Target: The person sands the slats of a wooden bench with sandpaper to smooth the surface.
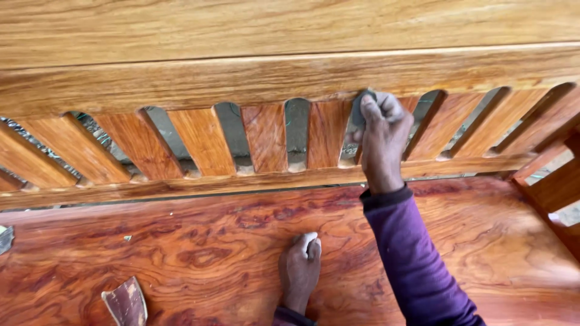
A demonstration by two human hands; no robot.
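1. Far left, a small grey scrap lay at the edge of the broad reddish-brown figured wooden seat panel; nobody touched it.

2. Just right of that, a worn brown folded sheet of sandpaper sat on the seat near the bottom edge, well apart from both hands.

3. Mid-frame, the left hand was curled into a loose fist, knuckles down on the seat panel; something pale showed between the fingers, but whether it was a gripped scrap I could not tell; it read as a bracing hand.

4. Above it ran the row of slanted orange-brown wooden slats under the pale golden top rail.

5. Right of centre, the right hand, out of a purple sleeve, pinched a small dark grey sanding pad against the top of a slat, where it met the rail's lower edge.

6. By my reading, the step in hand was rubbing down that slat-to-rail joint; the next move called for firm, short strokes kept inside the narrow gap, thumb pressing the pad flat.
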